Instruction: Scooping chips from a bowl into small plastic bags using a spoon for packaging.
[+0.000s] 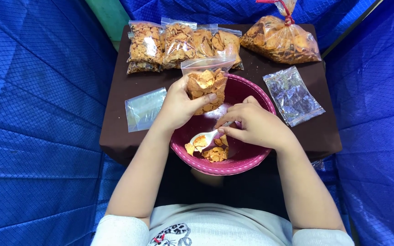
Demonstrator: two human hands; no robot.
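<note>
**Chip bag over the pink bowl, spoon below**

The chip bag, small, clear and nearly full of orange chips, is upright in my left hand, which is wrapped around its side with the thumb across the front. I hold it just above the far side of one pink bowl on a dark brown table.

My right hand pinches the handle of one white spoon. The spoon's scoop carries a chip and dips toward a small heap of chips lying in the bowl's near side.

At the table's far edge I count four filled bags in a row, with what looks like another under the leftmost. One big tied bag of chips lies at the far right. Two empty bags lie flat: one left of the bowl, one right of it. Blue quilted fabric surrounds the table.
</note>
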